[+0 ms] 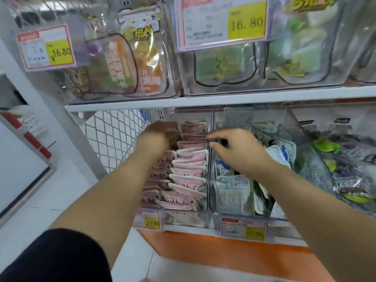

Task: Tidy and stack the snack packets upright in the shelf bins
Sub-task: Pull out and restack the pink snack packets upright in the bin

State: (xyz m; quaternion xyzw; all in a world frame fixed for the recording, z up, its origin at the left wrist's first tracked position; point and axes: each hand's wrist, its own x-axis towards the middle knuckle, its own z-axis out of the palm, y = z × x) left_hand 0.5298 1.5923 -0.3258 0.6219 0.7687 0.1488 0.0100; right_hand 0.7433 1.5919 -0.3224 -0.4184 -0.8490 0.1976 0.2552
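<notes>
Reaching both arms forward: left hand [156, 132] sits deep among the flat pink snack packets [189, 161] in the clear plastic shelf bin [187, 218], fingers too blurry to call; right hand [234, 147] hovers alongside, fingers spread, empty.

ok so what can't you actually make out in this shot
Left hand: head view, fingers buried among the pink packets and blurred, grip unclear.
Lower left price tag: head view, small print too blurred to read.
Green-packet bin: head view, cut off by the right edge.
</notes>
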